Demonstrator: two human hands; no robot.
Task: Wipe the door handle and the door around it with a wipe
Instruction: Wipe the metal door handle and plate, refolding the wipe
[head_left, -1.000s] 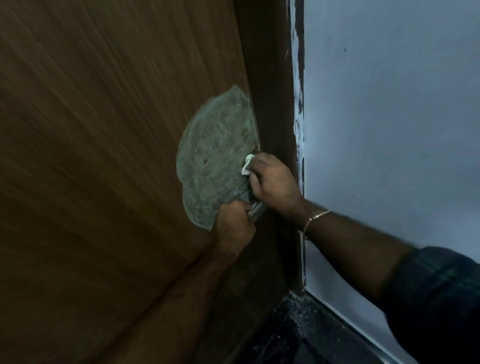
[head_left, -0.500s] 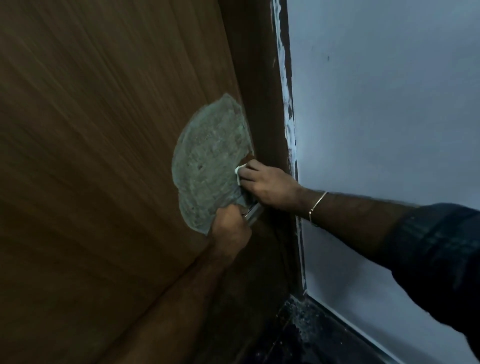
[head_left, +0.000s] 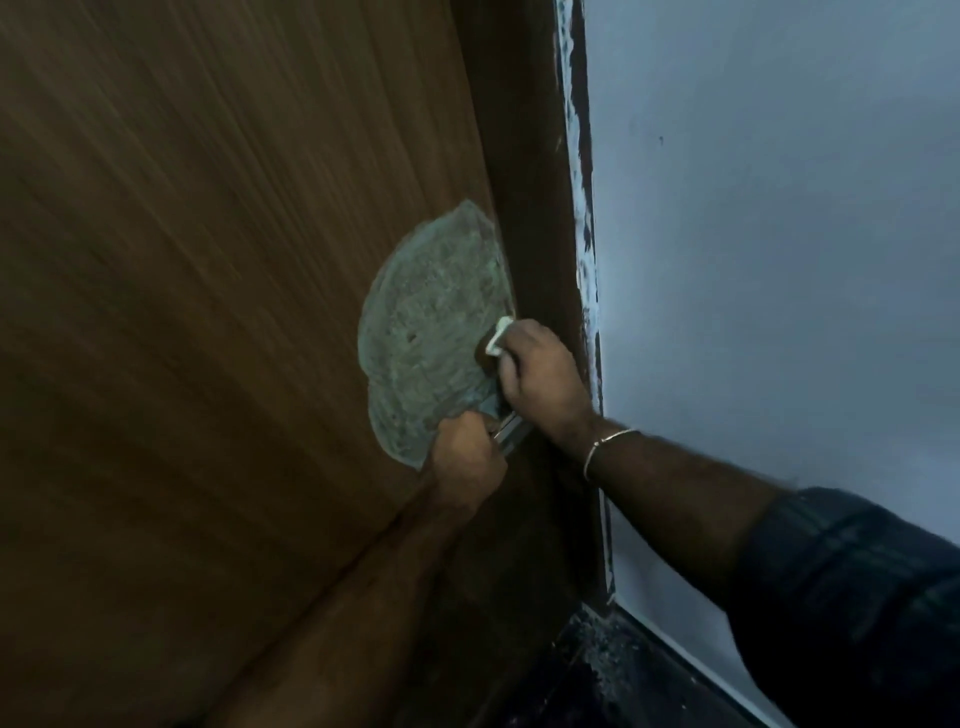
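Head view, the only one. Your door (head_left: 208, 312) is brown wood, fine straight grain, matte, tilted hard in the wide-angle frame. Near its edge sits a rough grey-green patch (head_left: 431, 332), half-round, scraped and grainy, with a small dark pit in it. Right of the door runs the frame (head_left: 535, 182), darker brown, smooth; its outer edge is ragged with white paint smears. Beyond it the wall (head_left: 779, 234) is flat pale blue-grey, a few tiny specks. At the bottom, floor (head_left: 613, 675) is black and gritty.

Handle (head_left: 511, 428): only a short metal sliver shows between your two hands, silvery, straight-edged; the rest is hidden.

Wipe (head_left: 497, 336): white, folded small, soft edge, pressed on the patch's right rim at the door edge, just above the handle.

Your right hand (head_left: 543, 382) reaches in from the lower right, forearm straight, wrist bent a little, back of the hand facing the camera, fingers curled over the wipe and pinning it to the door. A thin metal bangle (head_left: 608, 449) circles the wrist; a dark sleeve (head_left: 857, 597) is pushed up past the forearm.

Your left hand (head_left: 465, 457) comes up from below, forearm along the door, fist clenched around the handle's lower end, knuckles toward the camera. It touches the patch's lower edge and sits just beside the right hand.
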